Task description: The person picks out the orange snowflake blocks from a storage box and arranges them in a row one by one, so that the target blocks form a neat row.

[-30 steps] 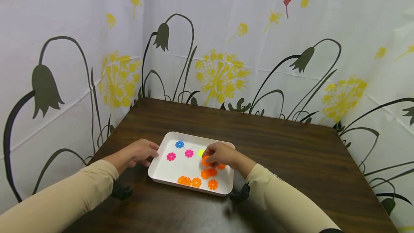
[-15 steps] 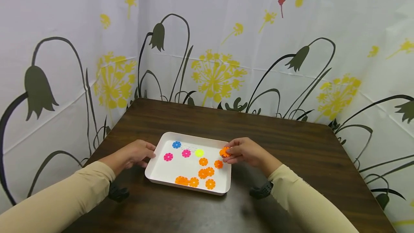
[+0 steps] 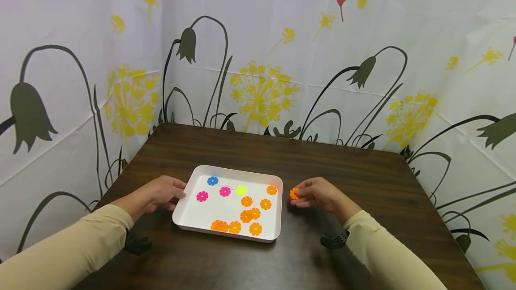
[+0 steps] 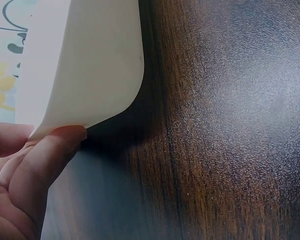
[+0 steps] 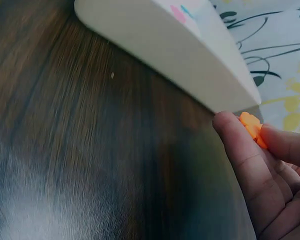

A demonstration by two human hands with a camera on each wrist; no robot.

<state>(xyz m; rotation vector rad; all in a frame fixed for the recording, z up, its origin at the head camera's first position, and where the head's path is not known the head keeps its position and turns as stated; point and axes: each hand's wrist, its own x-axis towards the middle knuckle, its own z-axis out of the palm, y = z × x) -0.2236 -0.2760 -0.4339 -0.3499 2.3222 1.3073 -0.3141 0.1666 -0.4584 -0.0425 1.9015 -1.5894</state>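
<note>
- Left hand (image 3: 163, 192) pinches a white tray (image 3: 195, 216) at its left end on the bench (image 3: 354, 164).
- Right hand (image 3: 320, 194) grips an orange disc (image 3: 294, 194) between its fingers (image 5: 240, 141), just beside the tray.
- More discs (image 3: 243, 201) lie inside.

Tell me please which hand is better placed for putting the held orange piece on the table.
Probably the right hand: it pinches the orange piece beside the tray, while the left hand grips the tray's opposite side.
</note>
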